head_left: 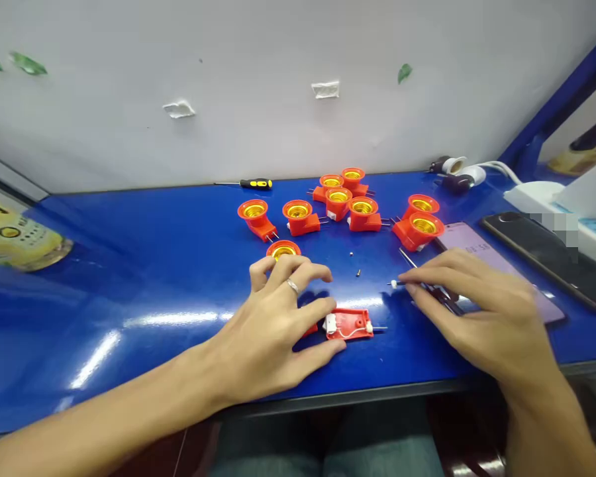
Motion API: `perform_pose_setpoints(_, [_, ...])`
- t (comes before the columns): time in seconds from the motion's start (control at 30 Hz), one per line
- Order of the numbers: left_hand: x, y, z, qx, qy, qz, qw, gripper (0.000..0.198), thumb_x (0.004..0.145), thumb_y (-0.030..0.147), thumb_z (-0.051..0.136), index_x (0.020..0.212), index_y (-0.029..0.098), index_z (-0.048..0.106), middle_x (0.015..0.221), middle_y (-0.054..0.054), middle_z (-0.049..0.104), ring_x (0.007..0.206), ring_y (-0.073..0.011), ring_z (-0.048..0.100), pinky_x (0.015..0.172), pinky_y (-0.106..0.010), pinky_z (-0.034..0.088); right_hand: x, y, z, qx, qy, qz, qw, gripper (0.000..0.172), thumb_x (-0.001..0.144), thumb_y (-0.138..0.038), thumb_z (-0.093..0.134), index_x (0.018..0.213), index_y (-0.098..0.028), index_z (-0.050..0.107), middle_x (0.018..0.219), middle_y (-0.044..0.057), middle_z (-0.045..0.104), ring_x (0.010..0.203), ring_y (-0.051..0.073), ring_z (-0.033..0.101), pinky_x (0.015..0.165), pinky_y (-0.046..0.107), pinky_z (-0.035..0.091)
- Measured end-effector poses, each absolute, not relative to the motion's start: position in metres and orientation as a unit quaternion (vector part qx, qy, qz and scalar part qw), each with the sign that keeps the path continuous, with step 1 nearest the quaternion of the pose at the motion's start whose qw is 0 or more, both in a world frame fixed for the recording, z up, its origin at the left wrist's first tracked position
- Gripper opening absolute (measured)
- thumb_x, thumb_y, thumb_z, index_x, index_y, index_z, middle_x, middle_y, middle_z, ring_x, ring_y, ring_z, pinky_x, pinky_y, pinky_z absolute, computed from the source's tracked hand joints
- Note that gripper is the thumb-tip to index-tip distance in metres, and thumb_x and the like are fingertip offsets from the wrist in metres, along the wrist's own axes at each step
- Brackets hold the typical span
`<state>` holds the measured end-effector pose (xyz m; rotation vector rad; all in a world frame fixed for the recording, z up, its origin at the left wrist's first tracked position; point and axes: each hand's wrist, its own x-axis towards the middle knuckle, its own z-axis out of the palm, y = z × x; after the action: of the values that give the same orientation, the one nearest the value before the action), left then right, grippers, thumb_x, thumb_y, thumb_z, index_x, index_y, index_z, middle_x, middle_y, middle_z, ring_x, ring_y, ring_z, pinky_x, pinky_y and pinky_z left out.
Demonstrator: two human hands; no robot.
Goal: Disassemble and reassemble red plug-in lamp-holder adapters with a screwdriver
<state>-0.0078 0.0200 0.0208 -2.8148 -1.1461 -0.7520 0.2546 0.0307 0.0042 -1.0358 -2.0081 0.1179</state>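
An opened red socket housing (355,324) lies on the blue table, with a white part, a thin white wire and a metal pin inside. My left hand (283,318) rests at its left side, fingers apart, thumb and a fingertip near the housing's edges. Behind those fingers a red lamp socket (283,249) is partly covered. To the right, my right hand (469,305) pinches a small pin with a white collar (394,283) between thumb and forefinger. A dark-handled screwdriver (442,298) lies under that hand; whether the palm holds it is unclear. Two tiny parts, one a screw (358,273), lie between the hands.
Several red sockets (298,217) stand toward the back. A yellow-black screwdriver (255,184) lies by the wall (258,86). On the right are a pale phone (541,301), a black phone (551,255), a white power strip (541,195) and black-and-white lamp holders (464,179).
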Motion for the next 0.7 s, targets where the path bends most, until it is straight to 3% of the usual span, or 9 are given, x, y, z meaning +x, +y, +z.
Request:
perform_pose_setpoints(0.13, [-0.007,0.02,0.015,-0.911,-0.342,-0.231,0.011,0.028,0.089,0.038,0.066,0.11,0.019,0.067,0.118,-0.01,0.065,0.109,-0.0275,0.056,0.093,-0.047,0.028,0.245,0.026,0.009,-0.305,-0.848,0.126,0.415,0.024,0.085,-0.001,0.064,0.098,-0.019,0.073,0.079,0.002,0.063,0.078,0.014,0.057,0.069,0.03,0.05])
perform_pose_setpoints(0.2, [-0.006,0.021,0.014,-0.919,-0.318,-0.233,0.006,0.024,0.093,0.032,0.062,0.114,0.021,0.065,0.113,-0.006,0.068,0.106,-0.0244,0.058,0.092,-0.045,0.028,0.241,0.025,0.008,-0.284,-0.866,0.133,0.39,0.023,0.085,-0.001,0.064,0.099,-0.018,0.072,0.078,0.003,0.063,0.079,0.015,0.056,0.069,0.03,0.05])
perform_pose_setpoints(0.33, [-0.007,0.022,0.012,-0.922,-0.296,-0.251,0.006,0.016,0.097,0.02,0.056,0.111,0.02,0.064,0.099,-0.001,0.074,0.1,-0.0209,0.061,0.094,-0.046,0.026,0.241,0.026,0.004,-0.31,-0.867,0.133,0.368,0.023,0.087,-0.002,0.063,0.102,-0.016,0.072,0.078,0.004,0.061,0.078,0.015,0.055,0.07,0.03,0.05])
perform_pose_setpoints(0.7, [-0.008,0.02,0.01,-0.92,-0.294,-0.259,0.008,0.015,0.098,0.022,0.053,0.103,0.019,0.068,0.087,-0.002,0.072,0.094,-0.021,0.061,0.093,-0.045,0.029,0.238,0.025,0.006,-0.318,-0.88,0.139,0.326,0.021,0.086,-0.002,0.061,0.098,-0.015,0.073,0.079,0.004,0.063,0.075,0.013,0.058,0.066,0.028,0.049])
